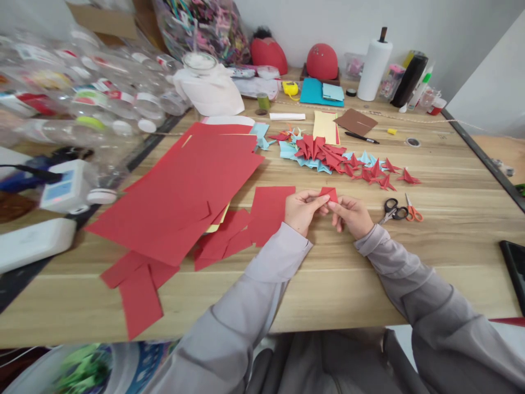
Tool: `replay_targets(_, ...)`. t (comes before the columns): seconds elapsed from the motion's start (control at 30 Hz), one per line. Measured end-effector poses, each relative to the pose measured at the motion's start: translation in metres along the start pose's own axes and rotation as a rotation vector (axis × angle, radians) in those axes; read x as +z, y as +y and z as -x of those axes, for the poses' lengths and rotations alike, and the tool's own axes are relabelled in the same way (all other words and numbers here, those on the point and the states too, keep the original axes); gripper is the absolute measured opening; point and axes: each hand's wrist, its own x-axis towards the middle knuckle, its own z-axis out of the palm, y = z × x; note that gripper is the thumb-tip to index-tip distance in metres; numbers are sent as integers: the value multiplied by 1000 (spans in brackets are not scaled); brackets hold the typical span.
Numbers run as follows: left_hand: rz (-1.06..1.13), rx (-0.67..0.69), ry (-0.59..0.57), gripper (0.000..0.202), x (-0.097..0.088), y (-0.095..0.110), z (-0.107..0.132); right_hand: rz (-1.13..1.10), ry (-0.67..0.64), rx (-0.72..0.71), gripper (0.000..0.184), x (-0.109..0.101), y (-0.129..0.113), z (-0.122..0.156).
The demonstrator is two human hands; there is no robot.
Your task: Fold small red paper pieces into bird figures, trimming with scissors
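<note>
Pinching a small red paper (329, 192), the left hand (302, 212) and right hand (353, 215) were close together in the head view, both clamped on it, over the table (336, 290) between its near edge and the folded red pieces (314, 149). Folding seemed in hand; doing it well, I judged, called for matching the corners, steadying them, then pressing the crease from its middle outward.
</note>
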Motion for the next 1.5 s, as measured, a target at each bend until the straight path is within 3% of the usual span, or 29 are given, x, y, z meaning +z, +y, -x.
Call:
replay_targets(0.17,1,10,33,34,-1,-2,-1,-16,-73,-19,49,-1,1,0)
replay_targets(0.43,-48,35,39,32,-1,-1,-1,-10,-48,5,49,-1,-1,0)
replay_targets(0.67,-185,191,66,24,2,2,3,16,-98,28,49,1,0,2)
replay_targets(1.03,-126,98,26,21,0,2,3,50,-87,-35,48,2,0,4)
replay_targets(1.2,-132,138,58,27,2,2,3,55,-107,-34,48,2,1,4)
replay_targets(1.5,-89,117,39,19,0,-1,2,182,-122,-99,48,5,0,8)
